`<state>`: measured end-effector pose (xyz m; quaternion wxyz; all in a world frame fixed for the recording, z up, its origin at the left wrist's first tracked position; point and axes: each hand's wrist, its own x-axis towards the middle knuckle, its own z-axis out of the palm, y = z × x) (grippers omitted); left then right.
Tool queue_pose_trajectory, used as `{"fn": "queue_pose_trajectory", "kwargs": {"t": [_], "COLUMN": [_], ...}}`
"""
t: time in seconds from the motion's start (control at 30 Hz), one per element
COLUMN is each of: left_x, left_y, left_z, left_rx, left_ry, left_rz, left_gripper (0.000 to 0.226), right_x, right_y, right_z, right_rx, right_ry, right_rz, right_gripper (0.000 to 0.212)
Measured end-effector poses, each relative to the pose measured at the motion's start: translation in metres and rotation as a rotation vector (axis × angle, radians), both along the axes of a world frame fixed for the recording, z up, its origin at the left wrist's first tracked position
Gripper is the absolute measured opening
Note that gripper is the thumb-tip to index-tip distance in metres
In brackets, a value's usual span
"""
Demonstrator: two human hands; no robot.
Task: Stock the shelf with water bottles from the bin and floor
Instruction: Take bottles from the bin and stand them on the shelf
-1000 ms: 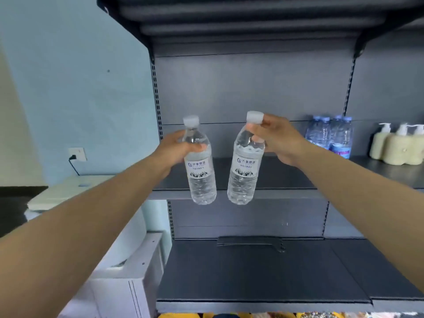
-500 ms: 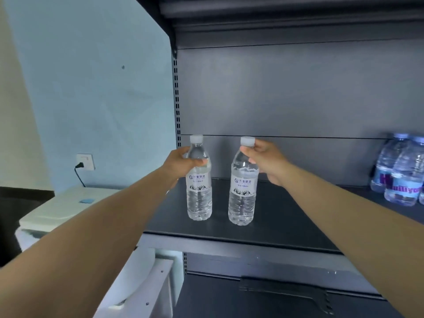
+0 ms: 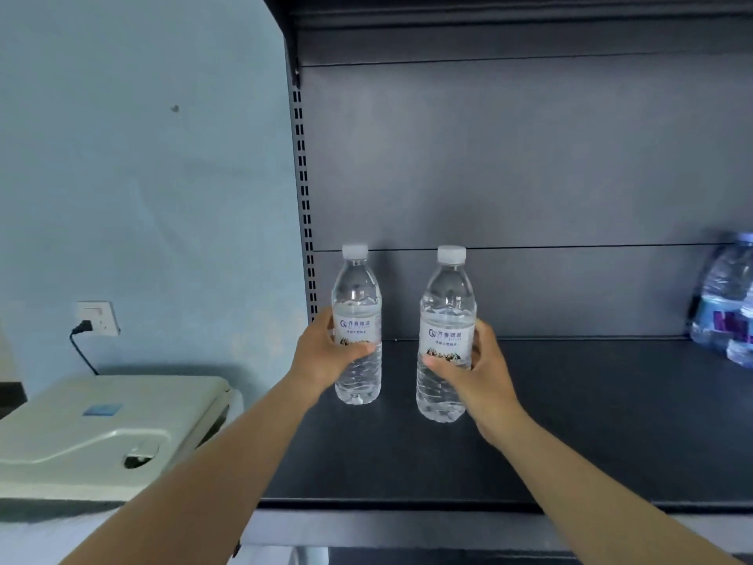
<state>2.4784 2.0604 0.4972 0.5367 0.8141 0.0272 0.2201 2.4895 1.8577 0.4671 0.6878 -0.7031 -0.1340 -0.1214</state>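
At the right frame edge, the blue-labelled bottles (image 3: 725, 303) are cut off and blurred. Two clear water bottles stand upright on the dark shelf (image 3: 591, 422), apart. Left hand (image 3: 326, 356) fingers curl round the left bottle (image 3: 357, 320); right hand (image 3: 485, 373) fingers curl round the right bottle (image 3: 446, 320).

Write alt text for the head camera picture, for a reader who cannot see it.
A person's left hand and right hand each grip a clear water bottle, the left bottle and the right bottle, upright on a dark shelf. Blue-labelled bottles stand at far right.
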Motion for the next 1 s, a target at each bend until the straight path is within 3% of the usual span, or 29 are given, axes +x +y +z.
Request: {"fn": "queue_pose_trajectory", "kwargs": {"t": [0.2,0.47,1.0], "left_x": [0.036,0.096,0.130], "left_y": [0.014,0.022,0.034], "left_z": [-0.001,-0.007,-0.013], "left_rx": [-0.048,-0.082,-0.085], "left_ry": [0.024,-0.085,-0.083], "left_rz": [-0.065,-0.006,-0.026], "left_gripper": [0.055,0.054,0.049], "right_x": [0.052,0.117,0.149], "right_y": [0.033,0.066,0.062], "right_z": [-0.004,-0.018,-0.029], "right_rx": [-0.057,-0.037,-0.107], "right_ry": [-0.073,-0.180,-0.113], "right_rz": [-0.072,-0.078,-0.056], "right_gripper": [0.064,0.064,0.063]}}
